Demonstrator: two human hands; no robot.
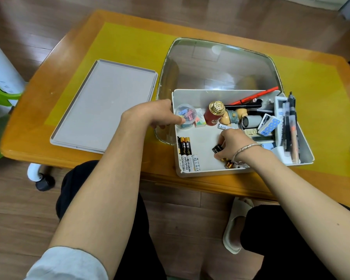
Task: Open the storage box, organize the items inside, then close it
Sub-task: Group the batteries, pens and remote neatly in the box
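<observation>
The white rectangular plastic storage box (192, 93), lidless on the surface, is judged light and rigid, best steadied by its rim, where the left hand (160, 113) is curled while the right hand (233, 145) pinches a small black battery (217, 148).

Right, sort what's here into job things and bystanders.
Job: storage box, its lid, batteries, clip tub under the left hand, black battery in the right hand.
Bystanders: glass tray, slipper.
</observation>
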